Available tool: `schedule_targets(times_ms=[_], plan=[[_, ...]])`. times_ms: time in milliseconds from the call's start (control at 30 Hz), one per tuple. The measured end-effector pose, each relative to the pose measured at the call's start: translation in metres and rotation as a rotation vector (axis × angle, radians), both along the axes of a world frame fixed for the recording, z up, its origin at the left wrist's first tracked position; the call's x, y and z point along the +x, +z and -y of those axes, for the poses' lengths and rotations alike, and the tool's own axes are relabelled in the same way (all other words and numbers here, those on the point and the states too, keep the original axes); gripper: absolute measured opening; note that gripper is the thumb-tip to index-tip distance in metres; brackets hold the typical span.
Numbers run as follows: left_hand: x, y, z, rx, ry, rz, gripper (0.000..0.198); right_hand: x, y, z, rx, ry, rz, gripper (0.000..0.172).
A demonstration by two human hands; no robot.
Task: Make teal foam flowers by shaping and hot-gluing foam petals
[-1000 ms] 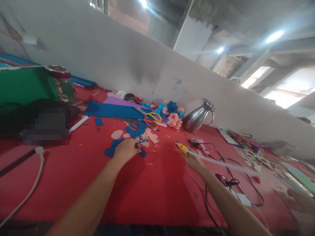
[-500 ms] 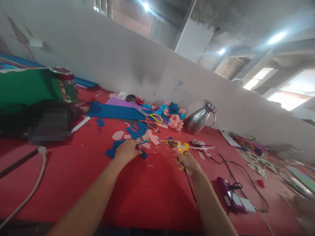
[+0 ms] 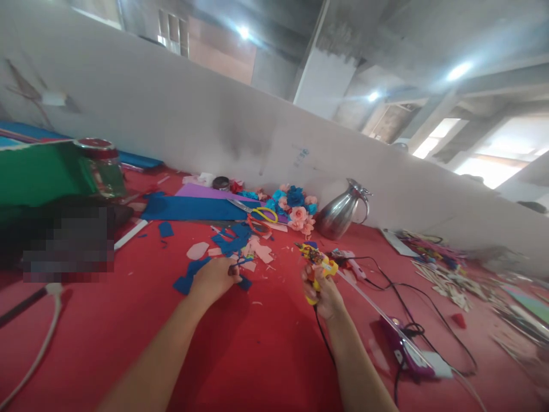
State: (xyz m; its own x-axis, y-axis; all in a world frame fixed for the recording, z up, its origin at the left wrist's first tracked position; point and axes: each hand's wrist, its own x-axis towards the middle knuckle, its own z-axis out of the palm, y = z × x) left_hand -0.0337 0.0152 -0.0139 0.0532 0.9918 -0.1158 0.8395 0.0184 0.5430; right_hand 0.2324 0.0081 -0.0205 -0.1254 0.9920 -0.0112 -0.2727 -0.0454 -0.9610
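Note:
In my right hand point(image 3: 328, 294) is a yellow hot glue gun point(image 3: 326, 272), gripped by its handle. Its nozzle points up and left, and a long clear glue stick point(image 3: 377, 309) sticks out of its back. My left hand point(image 3: 217, 278) pinches a thin blue paper piece point(image 3: 245, 260) between thumb and fingers, over the scraps. Blue paper scraps point(image 3: 234, 239) and pink paper scraps point(image 3: 259, 249) lie around and beyond that hand. Scissors point(image 3: 259, 216) with yellow and red handles rest on a blue paper sheet point(image 3: 197, 208). The glue gun's nozzle is apart from the blue piece.
Pink and blue paper flowers point(image 3: 298, 209) and a steel jug point(image 3: 343, 212) stand by the wall. At right are a second, pink glue gun point(image 3: 354, 265), a purple power box point(image 3: 405, 349) and tangled cords. A lidded jar point(image 3: 103, 169) stands at left.
My right hand has drawn the glue gun back to the right, away from my left hand, and its nozzle now tilts up more. My left hand still holds the blue piece. The view has shifted slightly.

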Motion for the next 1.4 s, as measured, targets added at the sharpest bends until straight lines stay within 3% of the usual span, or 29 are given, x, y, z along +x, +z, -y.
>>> schedule_targets(times_ms=[367, 533, 733, 900, 1033, 1167, 1300, 1400], plan=[[0.003, 0.000, 0.000, -0.012, 0.002, 0.038, 0.009, -0.008, -0.011, 0.005, -0.039, 0.211, 0.184, 0.044], [0.001, -0.002, -0.003, 0.057, 0.065, 0.080, 0.014, -0.011, -0.009, 0.005, -0.070, 0.197, 0.159, 0.043], [-0.001, 0.009, -0.001, 0.188, 0.169, 0.149, 0.019, -0.016, 0.000, 0.005, -0.105, 0.124, 0.054, 0.043], [0.024, 0.019, 0.010, 0.310, 0.103, 0.501, 0.026, -0.026, 0.014, 0.001, -0.122, 0.013, -0.117, 0.054], [0.067, 0.028, 0.022, 0.049, -0.012, 0.764, 0.027, -0.040, 0.027, 0.002, -0.096, -0.050, -0.062, 0.060], [0.104, 0.030, 0.033, -0.068, 0.068, 1.135, 0.024, -0.049, 0.031, 0.008, -0.054, -0.016, -0.032, 0.060], [0.122, 0.018, 0.039, -0.299, 0.217, 1.537, 0.029, -0.052, 0.024, 0.012, -0.047, -0.051, -0.060, 0.063], [0.125, 0.011, 0.040, -0.366, 0.238, 1.635, 0.031, -0.054, 0.017, 0.011, -0.062, -0.090, -0.063, 0.066]])
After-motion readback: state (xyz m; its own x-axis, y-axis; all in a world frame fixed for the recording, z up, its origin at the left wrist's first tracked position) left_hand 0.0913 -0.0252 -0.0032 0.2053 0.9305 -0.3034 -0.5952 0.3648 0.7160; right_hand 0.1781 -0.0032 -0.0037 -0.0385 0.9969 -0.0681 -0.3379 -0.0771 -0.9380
